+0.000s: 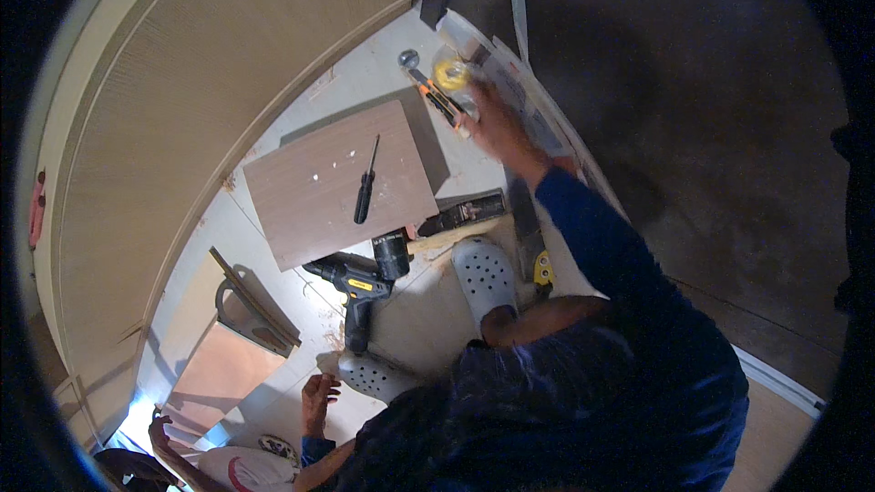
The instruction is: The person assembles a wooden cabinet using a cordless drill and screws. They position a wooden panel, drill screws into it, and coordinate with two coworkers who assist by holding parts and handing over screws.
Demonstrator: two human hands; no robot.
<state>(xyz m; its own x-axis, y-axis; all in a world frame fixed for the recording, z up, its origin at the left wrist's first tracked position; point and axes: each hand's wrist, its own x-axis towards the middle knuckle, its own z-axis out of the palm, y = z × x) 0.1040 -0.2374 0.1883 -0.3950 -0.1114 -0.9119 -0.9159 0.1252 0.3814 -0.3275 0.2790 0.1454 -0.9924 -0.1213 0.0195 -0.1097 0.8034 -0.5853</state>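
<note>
My right hand (497,126), a little blurred, reaches to the far side of the floor. Its thumb and fingers look apart, around the rear end of an orange-and-black utility knife (437,98); whether they touch it I cannot tell. Just beyond the fingers lies a yellow roll (451,74) in what looks like clear plastic. A round metal piece (408,58) sits by the knife's tip. Low in the view, my left hand (317,398) holds nothing visible, its fingers loosely bent and apart, beside a grey clog (372,375) on my foot.
A wood-grain board (319,191) carries a screwdriver (365,191) and white crumbs. Next to it lies a black-and-yellow cordless drill (360,287). A handsaw (527,228) is right of my other clog (484,273). Another person's hand (160,430) is at the lower left, near an orange-brown panel (228,374).
</note>
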